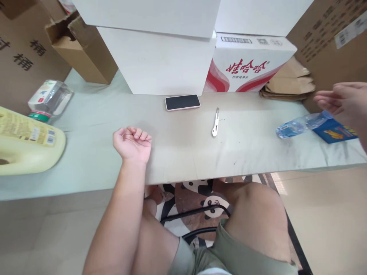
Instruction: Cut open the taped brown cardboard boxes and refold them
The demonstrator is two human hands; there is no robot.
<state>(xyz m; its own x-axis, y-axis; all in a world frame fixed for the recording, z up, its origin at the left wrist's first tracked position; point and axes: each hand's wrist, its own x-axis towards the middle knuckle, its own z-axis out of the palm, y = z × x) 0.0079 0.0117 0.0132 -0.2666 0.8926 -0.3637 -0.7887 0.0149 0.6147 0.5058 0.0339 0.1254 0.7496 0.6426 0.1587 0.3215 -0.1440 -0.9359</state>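
My left hand (133,143) rests palm up on the pale table covering, its fingers loosely curled and nothing in it. At the right edge, my right hand (341,97) is raised over a clear plastic bottle (291,128) lying on its side and a blue packet (334,131). Its fingers extend leftward, close together, and no object shows in them. A white utility knife (216,122) lies to the right of my left hand, touched by neither hand. Beyond it, a phone (182,102) with a dark screen lies flat by the white boxes.
White cartons (160,61) are stacked at the back, beside a red-and-white carton (246,68). Folded brown paper (289,84) lies right of it. An open brown box (86,57), a green-capped clear jar (51,99) and a big yellow jug (31,145) stand or lie leftward.
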